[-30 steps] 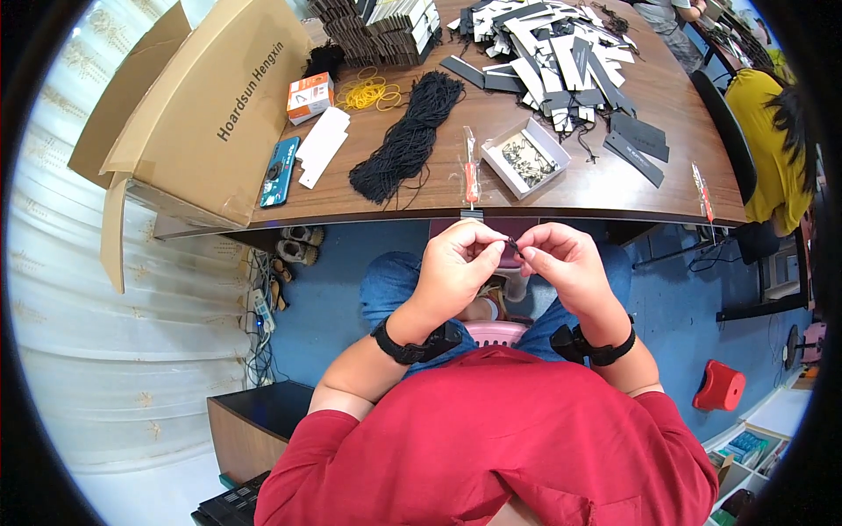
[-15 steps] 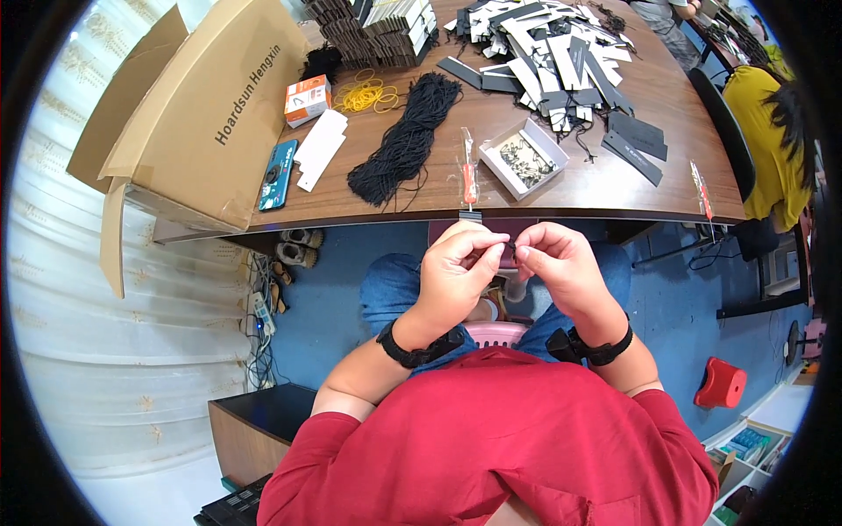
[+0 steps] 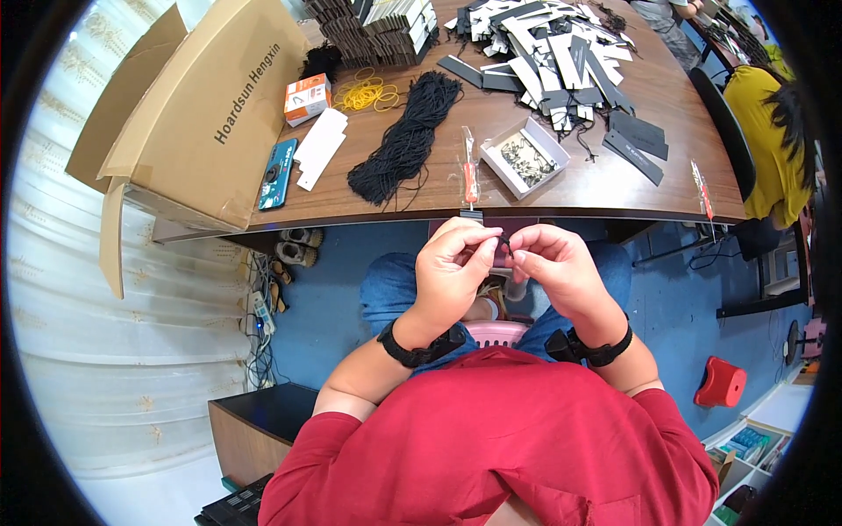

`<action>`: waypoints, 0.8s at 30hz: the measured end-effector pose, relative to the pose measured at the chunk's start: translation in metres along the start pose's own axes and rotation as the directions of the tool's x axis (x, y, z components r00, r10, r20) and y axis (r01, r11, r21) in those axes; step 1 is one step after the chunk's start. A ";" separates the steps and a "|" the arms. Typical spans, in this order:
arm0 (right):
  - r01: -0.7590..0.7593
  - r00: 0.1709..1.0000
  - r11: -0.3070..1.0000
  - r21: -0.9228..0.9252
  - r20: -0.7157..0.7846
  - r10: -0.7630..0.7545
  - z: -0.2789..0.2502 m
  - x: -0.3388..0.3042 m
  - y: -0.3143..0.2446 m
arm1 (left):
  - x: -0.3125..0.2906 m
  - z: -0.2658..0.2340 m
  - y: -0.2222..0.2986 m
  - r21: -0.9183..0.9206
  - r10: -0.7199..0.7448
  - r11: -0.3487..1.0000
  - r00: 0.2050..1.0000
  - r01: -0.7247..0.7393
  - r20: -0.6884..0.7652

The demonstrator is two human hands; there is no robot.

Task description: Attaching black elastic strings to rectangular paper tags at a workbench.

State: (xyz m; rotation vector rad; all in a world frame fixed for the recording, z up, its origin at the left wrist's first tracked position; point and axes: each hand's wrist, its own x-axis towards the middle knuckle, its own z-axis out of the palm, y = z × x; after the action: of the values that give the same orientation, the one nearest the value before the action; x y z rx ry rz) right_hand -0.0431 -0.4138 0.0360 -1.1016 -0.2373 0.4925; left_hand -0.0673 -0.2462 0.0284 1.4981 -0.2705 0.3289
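Just in front of the table's near edge, my two hands meet over my lap. Thumb and forefinger of my left hand point(image 3: 449, 270) are pinched together, gripping a short black cord point(image 3: 506, 243). My right hand point(image 3: 561, 270) has its fingers curled and pinched at the other part of that cord, close to the left fingertips. Details of the cord are too small to make out. A small black striped piece point(image 3: 471, 214) shows at the table edge behind my left hand. Beyond it lie an orange-handled tool point(image 3: 471, 182) and an open box point(image 3: 501, 172) of small metal pieces.
A bundle of black cords point(image 3: 405, 140) lies left of centre, near yellow rubber bands point(image 3: 364, 92). Black and white tags point(image 3: 561, 70) are heaped at the back. A cardboard box point(image 3: 206, 114) stands on the left. At right sits a person in yellow point(image 3: 763, 145).
My fingertips have shifted slightly, and more of the black cord shows between them. The things on the table have not moved.
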 end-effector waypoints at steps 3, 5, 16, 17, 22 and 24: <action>0.007 0.999 1.000 0.006 0.032 -0.007 0.001 0.000 0.000 | 0.000 0.000 0.000 0.003 0.002 1.000 1.000 -0.002 -0.004; 0.007 1.000 1.000 0.016 0.017 -0.007 0.003 0.000 0.000 | 0.000 0.000 0.001 0.003 0.001 1.000 1.000 -0.001 -0.005; 0.119 0.983 0.974 -0.195 -0.114 -0.143 0.006 -0.002 -0.001 | -0.004 0.005 0.003 -0.119 -0.078 0.989 0.996 0.084 0.053; 0.153 0.970 0.948 -0.280 -0.144 -0.198 0.008 -0.003 -0.002 | -0.004 0.005 0.005 -0.120 -0.078 0.989 0.995 0.084 0.054; 0.330 0.853 0.499 -0.801 0.026 -0.522 0.014 -0.004 -0.013 | 0.004 0.000 0.007 0.043 -0.050 0.998 0.997 0.047 0.053; 0.355 0.825 0.427 -0.832 0.063 -0.562 0.014 -0.003 -0.013 | 0.004 -0.005 0.001 0.089 -0.030 0.996 0.996 0.023 0.080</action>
State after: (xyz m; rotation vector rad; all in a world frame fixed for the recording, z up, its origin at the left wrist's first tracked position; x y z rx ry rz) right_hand -0.0478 -0.4091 0.0541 -1.9252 -0.5965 -0.3345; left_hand -0.0645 -0.2413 0.0308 1.6031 -0.3033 0.2619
